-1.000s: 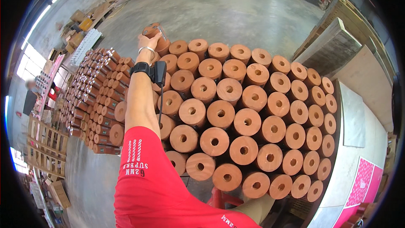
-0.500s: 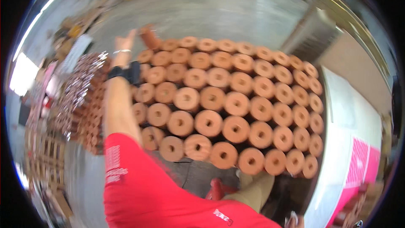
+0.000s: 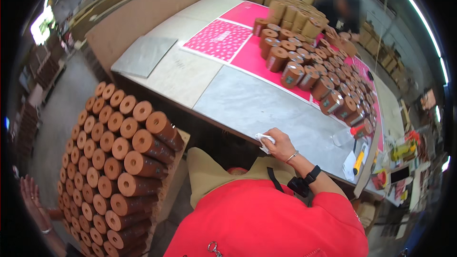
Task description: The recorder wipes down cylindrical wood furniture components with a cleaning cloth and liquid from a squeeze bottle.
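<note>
Near the front edge of the worktable, my right hand (image 3: 281,145) is closed around a crumpled white cloth or paper (image 3: 265,139). Below it lies a grey sheet (image 3: 252,97) on the table. At the far left rim of the view my left hand (image 3: 32,197) has its fingers stretched out, beside a large block of brown cylinders (image 3: 113,168) with round holes in their ends. A single brown cylinder (image 3: 56,214) shows close to its wrist; whether the two touch I cannot tell. The cylinders stand packed in rows on a board.
On pink printed sheets (image 3: 219,40) stand several labelled brown cylinders (image 3: 277,59) and tan ones (image 3: 312,27). Behind them is another person (image 3: 345,14). A clear bottle (image 3: 343,138) with a red cap and a yellow utility knife (image 3: 359,163) lie at the right. A smaller grey sheet (image 3: 145,57) lies left.
My view has swung right, from the cylinder block to the worktable. My left hand, earlier beside a tilted cylinder at the far corner, is now at the left rim. My right hand shows more fully.
</note>
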A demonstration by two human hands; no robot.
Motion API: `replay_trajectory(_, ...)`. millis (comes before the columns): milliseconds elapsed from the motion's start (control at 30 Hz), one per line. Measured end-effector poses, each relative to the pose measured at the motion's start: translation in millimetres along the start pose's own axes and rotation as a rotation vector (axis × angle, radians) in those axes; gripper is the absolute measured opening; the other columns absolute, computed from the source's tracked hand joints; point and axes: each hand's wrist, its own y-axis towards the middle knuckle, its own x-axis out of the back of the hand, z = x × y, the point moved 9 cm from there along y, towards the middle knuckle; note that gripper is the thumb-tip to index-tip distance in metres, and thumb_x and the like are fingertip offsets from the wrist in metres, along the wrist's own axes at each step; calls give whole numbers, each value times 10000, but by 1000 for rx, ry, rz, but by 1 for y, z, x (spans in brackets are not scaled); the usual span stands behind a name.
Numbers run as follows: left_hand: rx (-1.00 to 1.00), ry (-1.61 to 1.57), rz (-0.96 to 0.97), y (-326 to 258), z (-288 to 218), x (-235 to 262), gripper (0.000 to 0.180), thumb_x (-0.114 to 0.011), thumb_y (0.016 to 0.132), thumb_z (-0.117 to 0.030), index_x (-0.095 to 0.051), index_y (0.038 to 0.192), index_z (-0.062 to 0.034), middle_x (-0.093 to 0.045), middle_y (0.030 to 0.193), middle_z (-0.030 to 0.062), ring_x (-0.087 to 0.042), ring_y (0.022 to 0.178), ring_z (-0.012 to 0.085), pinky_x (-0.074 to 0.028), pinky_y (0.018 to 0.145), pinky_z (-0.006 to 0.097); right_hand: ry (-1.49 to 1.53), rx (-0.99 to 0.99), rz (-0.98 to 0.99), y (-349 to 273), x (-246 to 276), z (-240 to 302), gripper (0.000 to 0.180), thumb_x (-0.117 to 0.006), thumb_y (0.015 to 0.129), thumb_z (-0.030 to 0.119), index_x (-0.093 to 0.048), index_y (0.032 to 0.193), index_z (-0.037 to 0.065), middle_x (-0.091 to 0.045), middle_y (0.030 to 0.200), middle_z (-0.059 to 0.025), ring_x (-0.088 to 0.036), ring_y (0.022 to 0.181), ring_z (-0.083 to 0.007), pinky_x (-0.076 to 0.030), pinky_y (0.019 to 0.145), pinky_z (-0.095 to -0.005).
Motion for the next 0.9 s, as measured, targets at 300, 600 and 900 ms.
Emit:
replay_trajectory(300, 24, -390, 761, -167, -247, -437, 503, -562, 836, -20, -394, 1308, -60, -511, 1152, 110, -534, 994, 185, -459, 854, 293, 91, -179, -489, -87, 113, -108, 156, -617, 800, 162, -613, 848, 13, -586, 803, -157, -584, 746, -333, -466, 654, -390)
replay_trajectory(600, 48, -373, 1246, -320, -279, -744, 734, -756, 748, -175, -318, 1303, 25, -461, 1228, 187, -503, 1107, 268, -468, 882, 358, 191, -280, -697, -153, 126, -176, 164, -625, 807, 154, -599, 895, 18, -581, 819, -161, -582, 751, -344, -473, 659, -392)
replay_trajectory(900, -174, -262, 1069, -326, -306, -896, 937, -825, 656, -345, -284, 1306, 58, -418, 1269, 197, -460, 1165, 298, -431, 911, 385, 219, -272, -685, -150, 133, -169, 169, -640, 804, 114, -589, 928, 11, -564, 792, -163, -573, 716, -331, -474, 626, -370)
